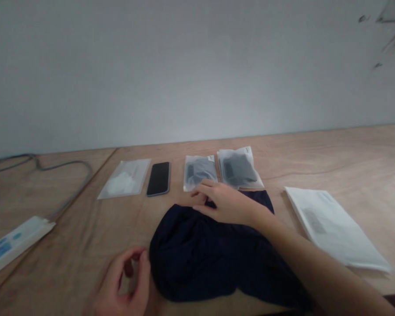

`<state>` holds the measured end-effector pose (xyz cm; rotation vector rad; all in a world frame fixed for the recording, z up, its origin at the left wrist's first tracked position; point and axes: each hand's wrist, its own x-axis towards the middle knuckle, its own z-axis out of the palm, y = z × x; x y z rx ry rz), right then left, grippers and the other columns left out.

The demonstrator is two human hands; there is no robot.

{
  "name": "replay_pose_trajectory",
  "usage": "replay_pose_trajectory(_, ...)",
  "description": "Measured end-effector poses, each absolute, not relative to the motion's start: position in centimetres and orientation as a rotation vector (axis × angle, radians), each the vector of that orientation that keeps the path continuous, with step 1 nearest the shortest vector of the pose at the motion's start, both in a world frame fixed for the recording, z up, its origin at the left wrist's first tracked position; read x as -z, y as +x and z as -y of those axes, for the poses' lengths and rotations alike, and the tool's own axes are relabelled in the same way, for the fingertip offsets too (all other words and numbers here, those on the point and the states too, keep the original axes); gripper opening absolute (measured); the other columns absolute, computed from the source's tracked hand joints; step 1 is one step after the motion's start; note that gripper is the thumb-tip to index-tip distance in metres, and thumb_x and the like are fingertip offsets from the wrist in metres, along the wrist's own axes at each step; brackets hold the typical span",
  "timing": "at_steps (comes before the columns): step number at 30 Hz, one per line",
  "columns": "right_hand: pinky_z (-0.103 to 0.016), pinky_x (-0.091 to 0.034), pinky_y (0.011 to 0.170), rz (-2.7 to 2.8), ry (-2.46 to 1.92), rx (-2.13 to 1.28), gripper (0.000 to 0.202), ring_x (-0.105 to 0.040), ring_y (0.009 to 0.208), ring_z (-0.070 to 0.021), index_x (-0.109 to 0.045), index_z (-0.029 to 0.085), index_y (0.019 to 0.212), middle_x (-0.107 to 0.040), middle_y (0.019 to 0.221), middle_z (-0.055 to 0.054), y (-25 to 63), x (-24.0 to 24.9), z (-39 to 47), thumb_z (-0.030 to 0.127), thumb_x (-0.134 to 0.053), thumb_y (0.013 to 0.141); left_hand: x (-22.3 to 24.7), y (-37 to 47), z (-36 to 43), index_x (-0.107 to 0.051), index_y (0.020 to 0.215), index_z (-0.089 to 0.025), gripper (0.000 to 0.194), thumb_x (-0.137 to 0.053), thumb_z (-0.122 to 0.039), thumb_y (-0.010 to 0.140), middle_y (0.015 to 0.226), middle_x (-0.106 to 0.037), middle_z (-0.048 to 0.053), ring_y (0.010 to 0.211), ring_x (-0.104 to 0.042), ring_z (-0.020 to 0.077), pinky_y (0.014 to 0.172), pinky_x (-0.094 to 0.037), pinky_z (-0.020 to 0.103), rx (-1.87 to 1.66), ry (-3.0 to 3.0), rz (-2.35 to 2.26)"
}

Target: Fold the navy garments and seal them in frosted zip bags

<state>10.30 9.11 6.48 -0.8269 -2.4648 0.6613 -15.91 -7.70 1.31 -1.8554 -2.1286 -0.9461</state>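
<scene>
Our right hand (217, 202), half-curled, is over the far edge of the navy cloth (200, 254), which spreads toward us beneath it, long axis running mostly sideways. Our left hand (125, 281), thumb and finger nearly meeting, is just beside its left edge, so the right is nearer. Whether either pinches fabric, we cannot tell.

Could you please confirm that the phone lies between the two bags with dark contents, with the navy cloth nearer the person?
Not quite: the head view shows the phone left of both bags with dark contents; the navy cloth is indeed nearer the person.
</scene>
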Motion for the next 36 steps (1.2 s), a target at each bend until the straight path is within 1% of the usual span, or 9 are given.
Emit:
replay_pose_trajectory(5, -0.043, -0.058, 0.1, 2.407, -1.124, -0.627, 0.032, -0.069, 0.115, -0.0268, -0.066, 0.027, 0.126, -0.07, 0.127, -0.008, 21.4, -5.3, -5.6, 0.031, -0.073, 0.096, -4.3, -10.9, 2.7, -0.068, 0.122, -0.025, 0.023, -0.061, -0.018, 0.101, 0.116, -0.072, 0.006, 0.107, -0.071, 0.0194, 0.099, -0.056, 0.032, 1.12, -2.437, 1.48)
replay_pose_trajectory(8, -0.047, -0.056, 0.108, 2.361, -1.255, -0.606, 0.037, -0.066, 0.128, -0.0292, -0.067, 0.03, 0.13, -0.066, 0.139, -0.009, 25.6, -3.2, -3.5, 0.034, -0.076, 0.094, -4.5, -8.5, -1.4, -0.066, 0.136, -0.028, 0.043, -0.053, -0.008, 0.1, 0.143, -0.065, 0.007, 0.128, -0.064, 0.0211, 0.109, -0.054, 0.037, 0.922, -2.792, 1.295)
replay_pose_trajectory(10, -0.045, -0.058, 0.106, 2.324, -1.277, -0.618, 0.024, -0.069, 0.123, -0.0275, -0.072, 0.03, 0.12, -0.067, 0.137, -0.008, 26.9, -1.9, -2.3, 0.034, -0.072, 0.097, -4.1, -7.8, -3.6, -0.061, 0.145, -0.032, 0.06, -0.051, 0.0, 0.095, 0.156, -0.056, 0.006, 0.14, -0.057, 0.0234, 0.115, -0.051, 0.044, 0.725, -2.93, 1.229)
replay_pose_trajectory(13, -0.04, -0.063, 0.098, 2.282, -1.263, -0.651, 0.013, -0.073, 0.114, -0.0249, -0.075, 0.028, 0.105, -0.07, 0.13, -0.007, 27.5, -0.4, -0.7, 0.032, -0.064, 0.102, -3.2, -8.2, -5.2, -0.069, 0.137, -0.032, 0.056, -0.053, 0.0, 0.093, 0.141, -0.067, 0.006, 0.129, -0.064, 0.0227, 0.106, -0.057, 0.042, 0.564, -3.03, 1.205)
replay_pose_trajectory(19, -0.04, -0.063, 0.095, 2.216, -1.215, -0.609, 0.019, -0.072, 0.113, -0.0243, -0.069, 0.029, 0.113, -0.07, 0.126, -0.008, 27.4, 0.8, 1.2, 0.024, -0.053, 0.105, -2.8, -9.6, -4.1, -0.077, 0.102, -0.026, 0.02, -0.064, -0.012, 0.096, 0.109, -0.075, 0.003, 0.102, -0.071, 0.0187, 0.091, -0.058, 0.031, 0.689, -3.051, 1.211)
replay_pose_trajectory(27, -0.033, -0.056, 0.064, 2.145, -1.44, -0.353, 0.009, -0.069, 0.069, -0.0204, -0.061, 0.024, 0.098, -0.07, 0.079, -0.003, 27.1, -0.4, -6.1, 0.026, -0.053, 0.1, -3.9, -6.9, -9.9, -0.07, 0.113, -0.022, 0.017, -0.065, -0.016, 0.098, 0.105, -0.074, 0.005, 0.091, -0.072, 0.0204, 0.083, -0.056, 0.03, 0.57, -2.803, 1.488)
replay_pose_trajectory(31, -0.043, -0.057, 0.076, 2.118, -1.503, -0.261, 0.009, -0.069, 0.082, -0.0257, -0.061, 0.021, 0.101, -0.069, 0.097, -0.01, 26.6, 0.6, -7.7, 0.026, -0.056, 0.097, -4.4, -6.1, -9.9, -0.066, 0.122, -0.019, 0.023, -0.064, -0.02, 0.099, 0.115, -0.07, 0.01, 0.098, -0.071, 0.0236, 0.083, -0.054, 0.032, 0.535, -2.673, 1.563)
replay_pose_trajectory(34, -0.047, -0.056, 0.087, 2.097, -1.507, -0.256, 0.014, -0.067, 0.095, -0.0283, -0.061, 0.022, 0.105, -0.065, 0.108, -0.013, 26.3, 0.5, -5.4, 0.034, -0.055, 0.102, -5.0, -7.6, -6.7, -0.067, 0.101, -0.019, 0.008, -0.063, -0.026, 0.101, 0.103, -0.069, 0.006, 0.09, -0.07, 0.0214, 0.079, -0.054, 0.031, 0.565, -2.638, 1.592)
replay_pose_trajectory(36, -0.044, -0.056, 0.087, 2.146, -1.467, -0.376, 0.016, -0.067, 0.096, -0.0263, -0.062, 0.024, 0.105, -0.064, 0.109, -0.011, 26.1, 0.3, -3.0, 0.039, -0.057, 0.104, -4.8, -9.5, -4.0, -0.066, 0.094, -0.021, 0.013, -0.064, -0.032, 0.101, 0.091, -0.068, 0.002, 0.081, -0.069, 0.0185, 0.073, -0.054, 0.028, 0.654, -2.676, 1.585)
